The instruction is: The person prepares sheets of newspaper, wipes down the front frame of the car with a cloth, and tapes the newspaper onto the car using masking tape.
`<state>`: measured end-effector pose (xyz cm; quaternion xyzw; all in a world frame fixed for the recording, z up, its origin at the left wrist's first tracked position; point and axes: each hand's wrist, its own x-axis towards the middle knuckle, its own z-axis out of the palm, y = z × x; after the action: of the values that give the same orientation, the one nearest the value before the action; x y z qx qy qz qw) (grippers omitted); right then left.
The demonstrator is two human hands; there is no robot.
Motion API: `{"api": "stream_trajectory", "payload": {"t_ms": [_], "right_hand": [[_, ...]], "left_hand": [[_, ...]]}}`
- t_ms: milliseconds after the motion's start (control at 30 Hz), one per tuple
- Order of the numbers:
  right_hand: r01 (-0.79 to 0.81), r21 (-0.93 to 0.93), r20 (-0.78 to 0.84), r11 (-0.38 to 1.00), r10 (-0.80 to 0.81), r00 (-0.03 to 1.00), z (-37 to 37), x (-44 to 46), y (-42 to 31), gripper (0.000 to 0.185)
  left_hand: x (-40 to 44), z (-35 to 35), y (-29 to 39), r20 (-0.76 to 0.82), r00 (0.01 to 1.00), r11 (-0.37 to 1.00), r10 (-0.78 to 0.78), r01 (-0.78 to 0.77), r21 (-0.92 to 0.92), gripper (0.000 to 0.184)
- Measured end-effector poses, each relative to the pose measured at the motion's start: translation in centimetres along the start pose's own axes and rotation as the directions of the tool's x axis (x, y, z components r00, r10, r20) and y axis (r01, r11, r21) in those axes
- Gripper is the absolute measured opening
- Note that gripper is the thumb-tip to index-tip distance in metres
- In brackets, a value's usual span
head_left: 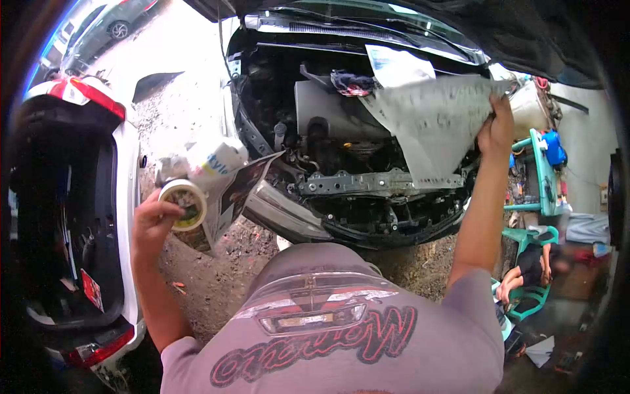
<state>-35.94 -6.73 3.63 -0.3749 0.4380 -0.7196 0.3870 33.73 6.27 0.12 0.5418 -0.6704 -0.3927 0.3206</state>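
Observation:
My left hand (pixel 156 220) is closed on a roll of tape (pixel 184 205) at the left, its ring facing the camera. Printed paper sheets (pixel 231 197) hang beside the roll, and a crumpled plastic bag (pixel 213 159) lies behind it. At the upper right, my right hand (pixel 497 125) grips the edge of a large grey sheet (pixel 436 118), which spreads over the open engine bay. Beneath its left side a dark patterned cloth (pixel 353 83) and a white sheet (pixel 400 64) are visible.
The car's front frame (pixel 374 182) and a headlight (pixel 282 210) are ahead. A white car (pixel 128 217) with its rear open stands left. At the right are a green table (pixel 541 174) and a seated person (pixel 525 272) on a green chair (pixel 533 303).

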Motion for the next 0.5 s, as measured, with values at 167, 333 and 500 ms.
{"api": "stream_trajectory", "payload": {"t_ms": [167, 333, 500], "right_hand": [[0.113, 0.148, -0.014, 0.982, -0.112, 0.994, 3.1, 10.2, 4.4, 0.044], [0.672, -0.682, 0.367, 0.29, -0.659, 0.656, 0.8, 20.9, 19.7, 0.036], [0.338, -0.664, 0.053, 0.666, -0.409, 0.911, 2.3, 22.6, 26.2, 0.031]], "left_hand": [[-5.7, -0.8, 1.1, -0.123, 0.989, 0.995, -0.08, 0.071, -0.072, 0.019], [-9.4, 0.1, 3.1, -0.212, 0.962, 0.979, -0.171, 0.142, -0.145, 0.016], [-10.3, 1.0, 5.5, -0.252, 0.944, 0.977, -0.213, 0.206, -0.055, 0.014]]}}
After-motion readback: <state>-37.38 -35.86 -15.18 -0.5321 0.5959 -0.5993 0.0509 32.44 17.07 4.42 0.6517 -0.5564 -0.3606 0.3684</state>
